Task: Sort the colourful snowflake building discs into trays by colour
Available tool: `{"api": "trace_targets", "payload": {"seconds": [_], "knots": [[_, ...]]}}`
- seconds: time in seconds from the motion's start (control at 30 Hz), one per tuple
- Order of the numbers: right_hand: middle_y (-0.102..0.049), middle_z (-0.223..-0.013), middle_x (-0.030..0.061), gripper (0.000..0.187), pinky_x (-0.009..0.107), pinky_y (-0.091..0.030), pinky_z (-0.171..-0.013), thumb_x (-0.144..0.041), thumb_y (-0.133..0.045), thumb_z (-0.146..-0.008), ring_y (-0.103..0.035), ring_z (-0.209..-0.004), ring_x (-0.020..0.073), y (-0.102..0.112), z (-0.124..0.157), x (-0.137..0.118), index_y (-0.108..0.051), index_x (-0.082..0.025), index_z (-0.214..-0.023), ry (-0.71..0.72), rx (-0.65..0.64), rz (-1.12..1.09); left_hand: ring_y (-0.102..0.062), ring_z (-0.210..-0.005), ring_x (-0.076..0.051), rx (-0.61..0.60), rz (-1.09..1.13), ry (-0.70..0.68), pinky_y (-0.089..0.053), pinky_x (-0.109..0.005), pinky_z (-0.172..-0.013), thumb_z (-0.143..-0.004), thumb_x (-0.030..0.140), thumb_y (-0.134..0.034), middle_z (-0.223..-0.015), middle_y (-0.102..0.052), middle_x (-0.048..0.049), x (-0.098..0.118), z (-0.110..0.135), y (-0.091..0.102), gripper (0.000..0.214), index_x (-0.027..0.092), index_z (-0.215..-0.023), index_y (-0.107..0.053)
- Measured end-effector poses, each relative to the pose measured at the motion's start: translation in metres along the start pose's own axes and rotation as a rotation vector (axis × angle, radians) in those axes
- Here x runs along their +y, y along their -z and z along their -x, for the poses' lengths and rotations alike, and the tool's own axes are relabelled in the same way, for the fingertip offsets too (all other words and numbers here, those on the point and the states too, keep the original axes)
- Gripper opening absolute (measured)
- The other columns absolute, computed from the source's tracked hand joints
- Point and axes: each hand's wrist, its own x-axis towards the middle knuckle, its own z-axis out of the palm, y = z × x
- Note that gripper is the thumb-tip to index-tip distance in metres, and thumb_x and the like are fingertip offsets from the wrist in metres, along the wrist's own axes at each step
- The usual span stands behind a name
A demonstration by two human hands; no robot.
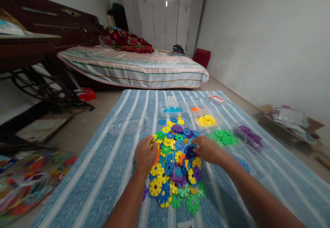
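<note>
A loose pile of notched plastic snowflake discs (168, 167), in yellow, blue, green, purple and orange, is spread on a striped cloth. My left hand (145, 154) rests at the pile's left edge with its fingers curled in. Yellow discs (154, 137) lie by its fingertips; whether one is gripped is hidden. Over the pile's right side, my right hand (208, 149) has thumb and fingers bent together beside a dark blue disc (190, 151). What it holds, if anything, I cannot make out.
Clear plastic boxes hold sorted discs: light blue (172, 110), orange (196, 109), yellow (207, 120), green (224, 138), purple (250, 137) and blue (242, 163). A transparent lid or box (129, 122) lies left. A bag of colourful pieces (33, 183) sits lower left. A bed (134, 66) stands beyond.
</note>
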Motion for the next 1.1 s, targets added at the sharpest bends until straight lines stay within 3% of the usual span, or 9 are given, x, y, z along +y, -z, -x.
{"api": "trace_targets", "payload": {"seconds": [0.17,0.43,0.63,0.87,1.0,1.1], "knots": [[-0.063,-0.103,0.0087,0.02,0.029,-0.039,-0.089,-0.019,-0.051,-0.078,-0.054,-0.103,0.0194,-0.02,-0.003,-0.005,-0.065,-0.017,-0.093,0.005,-0.015,0.004,-0.059,-0.103,-0.022,0.001,0.005,0.011,-0.045,-0.038,-0.096,-0.079,0.029,-0.044,-0.107,-0.067,-0.0087,0.001,0.0,0.0,0.028,0.018,-0.096,-0.063],[-0.062,-0.094,0.0043,0.009,0.025,-0.039,-0.083,-0.017,-0.054,-0.074,-0.055,-0.095,0.0166,-0.029,0.01,-0.002,-0.062,-0.019,-0.077,-0.077,0.08,-0.146,-0.06,-0.102,-0.021,0.011,0.028,0.025,-0.045,-0.036,-0.096,-0.078,0.028,-0.045,-0.107,-0.067,-0.0065,0.004,0.0,0.002,0.027,0.02,-0.096,-0.063],[-0.065,-0.085,0.0015,0.006,0.023,-0.041,-0.073,-0.015,-0.06,-0.067,-0.059,-0.081,0.0152,-0.029,0.025,-0.007,-0.062,-0.019,-0.071,-0.15,0.171,-0.429,-0.06,-0.102,-0.022,0.01,0.041,0.037,-0.045,-0.036,-0.095,-0.078,0.03,-0.046,-0.108,-0.067,-0.0075,0.002,-0.001,0.003,0.028,0.018,-0.097,-0.063],[-0.065,-0.066,-0.0015,0.007,0.023,-0.042,-0.065,-0.02,-0.056,-0.07,-0.06,-0.066,0.0144,-0.017,0.049,-0.013,-0.061,-0.02,-0.065,-0.179,0.316,-0.584,-0.06,-0.102,-0.022,-0.011,0.038,0.048,-0.046,-0.035,-0.095,-0.077,0.029,-0.046,-0.108,-0.067,-0.0068,0.005,-0.002,0.006,0.03,0.018,-0.097,-0.064],[-0.066,-0.067,-0.0008,0.013,0.024,-0.042,-0.064,-0.027,-0.053,-0.075,-0.06,-0.065,0.0148,-0.003,0.065,-0.001,-0.061,-0.02,-0.067,-0.128,0.513,-0.542,-0.061,-0.102,-0.022,-0.015,0.037,0.051,-0.046,-0.035,-0.095,-0.078,0.03,-0.046,-0.109,-0.067,-0.0068,0.005,-0.003,0.008,0.03,0.018,-0.098,-0.064],[-0.066,-0.068,0.0002,0.019,0.026,-0.042,-0.061,-0.034,-0.051,-0.078,-0.057,-0.058,0.0147,0.015,0.076,0.034,-0.062,-0.021,-0.07,-0.22,0.763,-0.341,-0.061,-0.101,-0.022,-0.015,0.037,0.046,-0.046,-0.035,-0.094,-0.078,0.031,-0.046,-0.108,-0.068,-0.0066,0.004,-0.004,0.008,0.03,0.019,-0.098,-0.065]]}}
